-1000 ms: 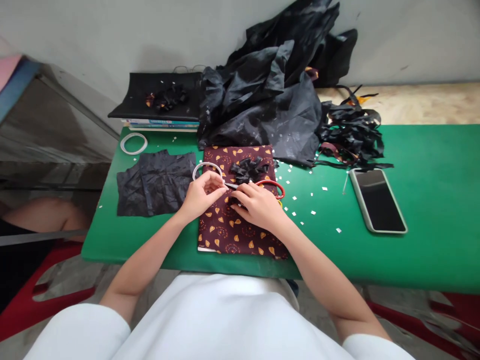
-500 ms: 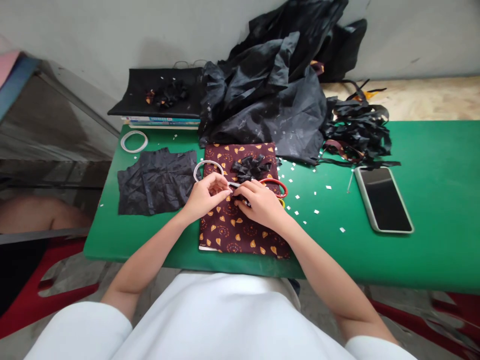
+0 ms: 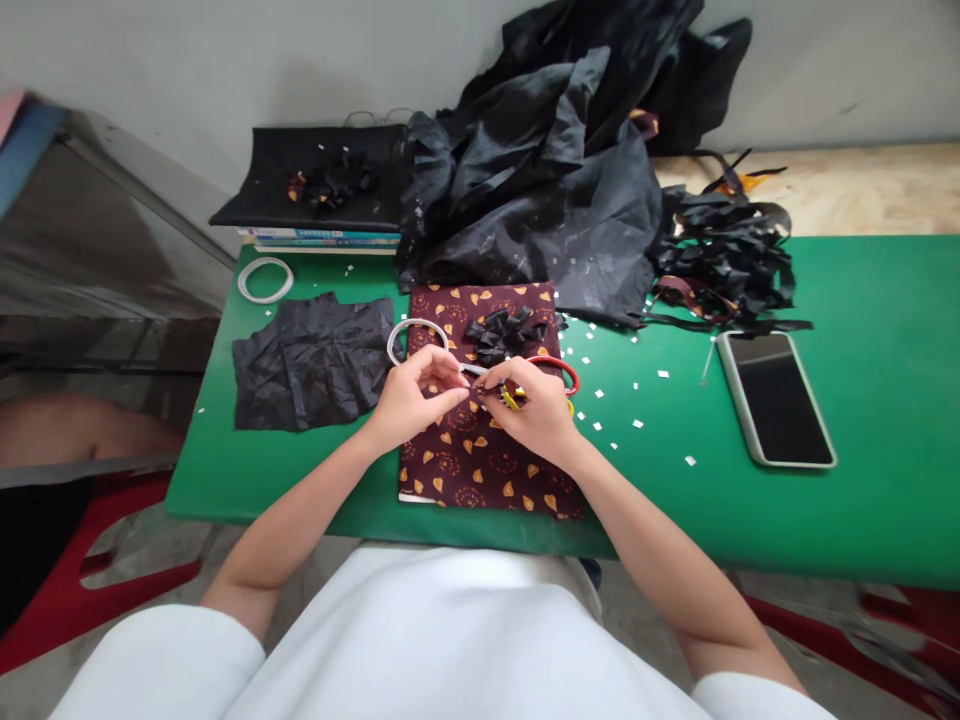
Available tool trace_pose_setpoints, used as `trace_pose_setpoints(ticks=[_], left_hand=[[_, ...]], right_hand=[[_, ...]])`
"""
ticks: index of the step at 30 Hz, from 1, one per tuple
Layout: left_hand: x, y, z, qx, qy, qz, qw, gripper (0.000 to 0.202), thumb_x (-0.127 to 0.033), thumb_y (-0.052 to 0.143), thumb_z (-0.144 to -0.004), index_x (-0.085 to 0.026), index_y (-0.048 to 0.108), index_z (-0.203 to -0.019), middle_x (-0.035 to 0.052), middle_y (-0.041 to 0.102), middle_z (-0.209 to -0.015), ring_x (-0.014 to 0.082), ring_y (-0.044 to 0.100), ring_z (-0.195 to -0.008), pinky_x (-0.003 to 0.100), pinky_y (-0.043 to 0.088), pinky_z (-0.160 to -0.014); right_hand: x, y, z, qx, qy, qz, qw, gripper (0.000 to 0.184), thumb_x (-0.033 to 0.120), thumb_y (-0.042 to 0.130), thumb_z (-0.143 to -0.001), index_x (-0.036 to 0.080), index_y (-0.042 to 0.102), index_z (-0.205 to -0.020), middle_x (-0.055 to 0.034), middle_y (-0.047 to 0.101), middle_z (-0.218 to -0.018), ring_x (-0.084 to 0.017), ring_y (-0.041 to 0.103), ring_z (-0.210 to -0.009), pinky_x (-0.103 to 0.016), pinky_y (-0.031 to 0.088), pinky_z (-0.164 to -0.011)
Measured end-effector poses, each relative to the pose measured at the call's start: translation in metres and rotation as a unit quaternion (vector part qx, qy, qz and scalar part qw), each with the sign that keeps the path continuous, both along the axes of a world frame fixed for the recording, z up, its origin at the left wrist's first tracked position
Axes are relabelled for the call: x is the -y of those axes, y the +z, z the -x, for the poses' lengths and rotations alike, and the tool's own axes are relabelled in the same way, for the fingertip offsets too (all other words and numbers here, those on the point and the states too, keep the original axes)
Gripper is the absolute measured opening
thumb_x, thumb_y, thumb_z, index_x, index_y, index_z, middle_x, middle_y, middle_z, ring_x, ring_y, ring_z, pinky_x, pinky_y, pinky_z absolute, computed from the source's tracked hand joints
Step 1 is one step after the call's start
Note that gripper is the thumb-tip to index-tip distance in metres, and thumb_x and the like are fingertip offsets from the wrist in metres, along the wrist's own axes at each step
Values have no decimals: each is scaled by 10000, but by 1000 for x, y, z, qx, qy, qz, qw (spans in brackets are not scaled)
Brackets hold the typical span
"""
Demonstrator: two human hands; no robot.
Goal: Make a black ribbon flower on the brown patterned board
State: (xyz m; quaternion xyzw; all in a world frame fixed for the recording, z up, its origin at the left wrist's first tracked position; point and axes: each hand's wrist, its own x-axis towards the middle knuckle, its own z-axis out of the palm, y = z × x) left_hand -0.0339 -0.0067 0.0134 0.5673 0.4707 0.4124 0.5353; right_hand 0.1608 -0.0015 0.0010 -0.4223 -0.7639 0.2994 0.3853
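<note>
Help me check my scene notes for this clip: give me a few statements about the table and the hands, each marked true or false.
1. A phone lies screen up on the green table, to the right of both hands. True.
2. The left hand rests on the flat black sheet. False: it is over the patterned maroon cloth, meeting the right hand.
3. A black ribbon bow sits on the maroon cloth beyond the hands. True.
4. The tape roll at the table's far left corner is red. False: it is white.
5. Small white scraps lie scattered between the cloth and the phone. True.
</note>
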Motion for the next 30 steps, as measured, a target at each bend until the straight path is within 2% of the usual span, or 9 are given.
trace_pose_setpoints(ticks=[4, 11, 21, 25, 30], left_hand=[[4, 3, -4, 41, -7, -43, 998, 285, -226, 769, -747, -192, 557, -935, 8, 687, -854, 115, 685, -824, 243, 566, -792], [9, 3, -7, 31, 2, -113, 993, 256, -225, 756, -783, -195, 554, -939, -4, 678, -840, 100, 677, -801, 229, 567, -787], [13, 4, -9, 18, -4, -157, 987, 344, -218, 732, -802, -220, 492, -1048, -13, 658, -862, 96, 670, -800, 238, 577, -795], [13, 2, -8, 33, -10, -188, 982, 356, -131, 717, -804, -221, 501, -1073, -20, 651, -879, 83, 665, -813, 218, 570, -796], [10, 1, -7, 37, -12, -226, 973, 408, -99, 744, -775, -203, 516, -1097, -18, 642, -885, 77, 658, -810, 194, 561, -777]], right_hand=[[4, 5, 3, -29, -7, -36, 999, 103, 131, 584, -817, 232, 592, -797, -20, 731, -836, -169, 681, -781, -303, 548, -709], [7, 5, 8, -34, -35, -115, 992, 165, 90, 603, -816, 245, 644, -856, -2, 728, -801, -153, 661, -746, -278, 551, -678], [10, 8, 6, -9, -59, -129, 990, 145, 174, 612, -875, 266, 724, -883, -22, 727, -807, -163, 653, -728, -299, 552, -657], [7, 8, 7, -14, -44, -191, 980, 172, 114, 635, -858, 265, 711, -887, -2, 748, -771, -163, 658, -726, -300, 568, -656], [3, 6, 5, -34, -28, -263, 964, 214, 64, 703, -800, 257, 647, -871, 11, 776, -806, -172, 654, -742, -318, 578, -681]])
